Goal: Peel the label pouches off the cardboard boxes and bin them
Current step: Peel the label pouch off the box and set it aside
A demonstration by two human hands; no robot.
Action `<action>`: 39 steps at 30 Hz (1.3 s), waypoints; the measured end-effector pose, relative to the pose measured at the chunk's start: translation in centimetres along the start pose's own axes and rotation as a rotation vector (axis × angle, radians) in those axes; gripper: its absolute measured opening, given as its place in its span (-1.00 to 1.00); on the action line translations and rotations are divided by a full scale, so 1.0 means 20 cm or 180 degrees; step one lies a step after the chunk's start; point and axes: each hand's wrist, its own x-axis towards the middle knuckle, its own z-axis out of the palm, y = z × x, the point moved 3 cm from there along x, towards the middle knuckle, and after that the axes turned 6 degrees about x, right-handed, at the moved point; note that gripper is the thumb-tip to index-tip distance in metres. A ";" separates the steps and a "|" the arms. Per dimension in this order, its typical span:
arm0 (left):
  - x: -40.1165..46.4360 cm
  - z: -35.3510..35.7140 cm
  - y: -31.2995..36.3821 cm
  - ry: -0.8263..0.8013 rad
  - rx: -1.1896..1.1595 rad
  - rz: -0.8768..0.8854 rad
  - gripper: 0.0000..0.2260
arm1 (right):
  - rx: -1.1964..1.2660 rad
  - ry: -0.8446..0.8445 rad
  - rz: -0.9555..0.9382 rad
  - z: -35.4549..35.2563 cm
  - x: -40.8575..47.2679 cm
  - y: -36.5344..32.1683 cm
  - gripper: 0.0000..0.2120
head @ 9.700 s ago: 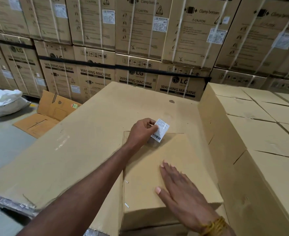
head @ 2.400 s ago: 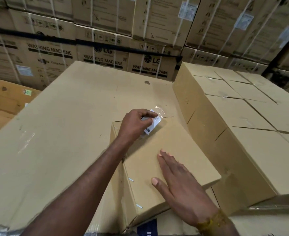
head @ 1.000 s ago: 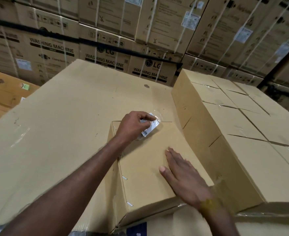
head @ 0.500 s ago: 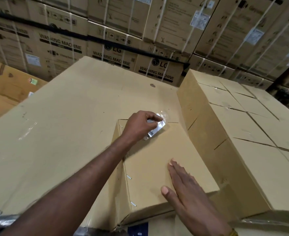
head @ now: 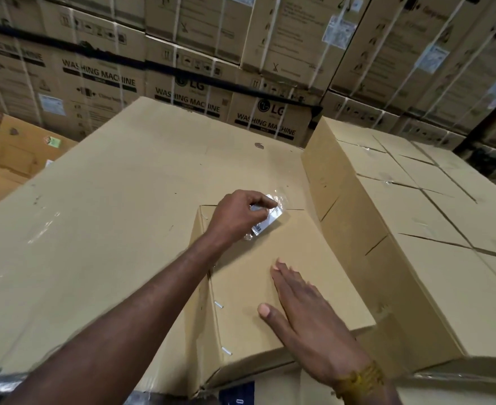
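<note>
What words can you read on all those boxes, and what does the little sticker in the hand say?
"LG" and "WASHING MACHINE": printed on the stacked cartons at the back.
White stickers on the upper cartons: too small to read.
Label pouch pinched by the left hand: only a barcode shows, print too blurred.

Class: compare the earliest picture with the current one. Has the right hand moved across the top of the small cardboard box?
No. The right hand lies flat on the small cardboard box near its front right edge, as before; only the camera shifted.
</note>
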 end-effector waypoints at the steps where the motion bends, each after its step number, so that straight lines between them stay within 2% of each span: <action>1: 0.00 -0.01 0.00 -0.0005 0.0027 -0.0005 -0.76 | 0.0003 0.0029 -0.0036 -0.02 0.04 -0.01 -0.26; 6: 0.00 0.00 -0.01 -0.0015 -0.0220 -0.0081 -0.77 | -0.0009 0.0219 -0.0091 -0.07 0.16 -0.02 -0.31; 11: -0.01 0.02 0.01 -0.0024 -0.0170 -0.0023 -0.77 | -0.0067 0.0061 -0.0008 -0.01 0.01 0.00 -0.18; 14: 0.00 0.00 0.00 -0.0033 -0.0041 -0.0015 -0.76 | -0.0132 0.0005 0.0026 -0.04 0.05 -0.01 -0.22; 20: 0.01 0.01 0.00 -0.0030 -0.0046 0.0005 -0.77 | -0.0022 0.0270 0.0002 -0.09 0.25 -0.03 -0.29; 26: 0.00 0.02 0.00 0.0009 -0.0231 -0.0022 -0.77 | 0.0112 0.0063 -0.0098 0.02 -0.05 0.00 -0.19; 29: 0.00 0.01 0.00 0.0001 -0.0058 0.0008 -0.75 | 0.0089 -0.0008 -0.0088 0.03 -0.06 0.01 -0.16; 35: 0.00 0.01 0.01 -0.0039 -0.0019 0.0010 -0.76 | 0.0250 0.0401 -0.0164 -0.06 0.27 0.01 -0.29; 39: -0.01 0.01 0.01 0.0008 -0.0130 0.0029 -0.76 | 0.0170 0.0525 -0.0145 -0.02 0.23 -0.02 -0.24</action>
